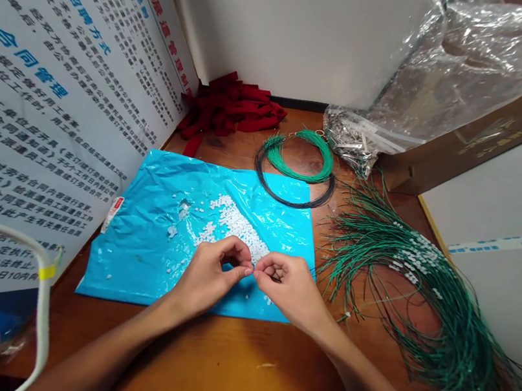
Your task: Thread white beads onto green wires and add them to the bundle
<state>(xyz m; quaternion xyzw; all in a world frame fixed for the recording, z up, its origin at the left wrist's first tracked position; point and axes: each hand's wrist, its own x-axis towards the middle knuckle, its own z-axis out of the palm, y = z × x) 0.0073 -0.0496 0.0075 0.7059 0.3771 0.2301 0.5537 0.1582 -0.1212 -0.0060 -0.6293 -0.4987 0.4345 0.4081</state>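
Note:
My left hand and my right hand meet fingertip to fingertip over the front of a blue plastic sheet. Both are pinched closed; whatever lies between the fingertips is too small to make out. Just behind them a heap of small white plastic pieces spreads across the sheet, with some strays at its edges. To the right of my right hand lies a large bundle of green wires, with white pieces on many of the strands.
Behind the sheet lie a coil of green wire and a coil of black wire. Red cloth strips are piled at the back left. A clear plastic bag and a cardboard box stand back right. A printed panel borders the left.

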